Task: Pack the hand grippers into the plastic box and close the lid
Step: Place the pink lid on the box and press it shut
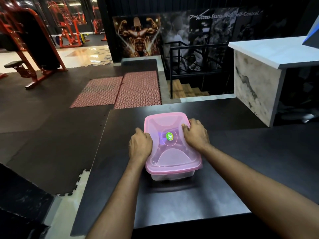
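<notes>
A clear plastic box point(172, 176) stands in the middle of the black table point(215, 178). A translucent pink lid point(170, 157) with a green round sticker point(169, 136) lies on top of it. My left hand point(140, 147) presses on the lid's left edge, fingers curled over the rim. My right hand point(196, 134) grips the lid's right edge near the far corner. The hand grippers are not visible; the box's contents show only as dark shapes through the wall.
A white marble-topped counter point(269, 54) rises at the right behind the table. Beyond the table's far edge lie red patterned mats point(120, 89), a black stair railing point(174, 71) and red gym machines point(31, 49). Foam floor tiles border the table's left side.
</notes>
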